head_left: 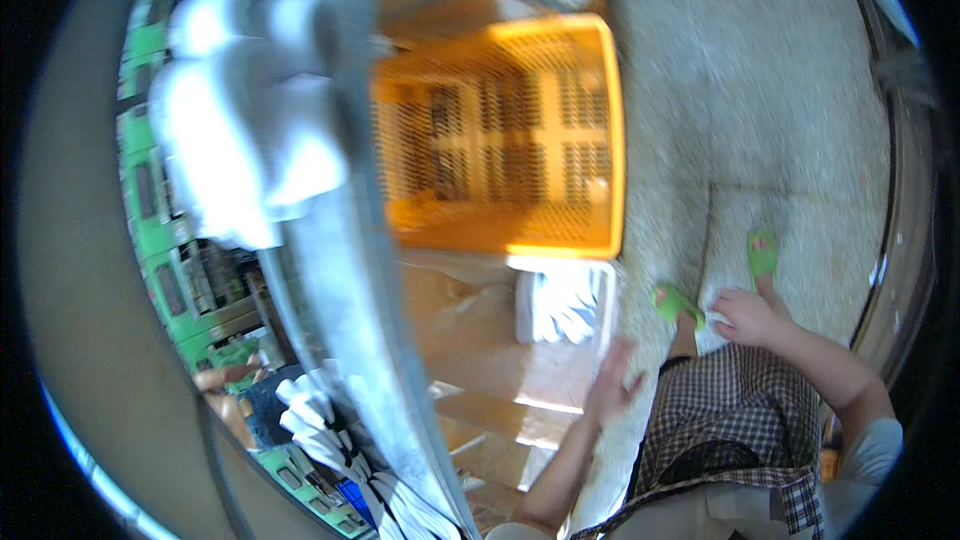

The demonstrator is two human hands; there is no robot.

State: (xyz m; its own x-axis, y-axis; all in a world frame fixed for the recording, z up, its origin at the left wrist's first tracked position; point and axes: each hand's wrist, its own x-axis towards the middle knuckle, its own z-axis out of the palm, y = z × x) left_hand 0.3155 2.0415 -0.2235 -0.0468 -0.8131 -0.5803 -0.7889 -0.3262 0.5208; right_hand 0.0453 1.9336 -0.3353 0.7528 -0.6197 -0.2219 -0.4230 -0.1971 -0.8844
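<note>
My left hand [613, 388] is in mid-air beside the shelving, its fingers spread and nothing in them. Over the front of my checked apron [735, 395], my right hand [748, 318] has its fingers bent together. A small white patch [710, 338] shows at those fingertips; blur hides whether it is something held. Ahead of my left hand stands a white bin [608, 290] with white, cloth-like pieces inside. Beyond it is a large orange plastic crate [616, 140] with slotted walls, mostly empty as far as I see.
A grey metal beam [360, 340] runs along my left. White rounded bundles [235, 110] sit on it, blurred, and more white strips [330, 420] hang nearer. Past it are green machines [165, 270] and another person's arm [225, 377]. Concrete floor [770, 90] lies to the right.
</note>
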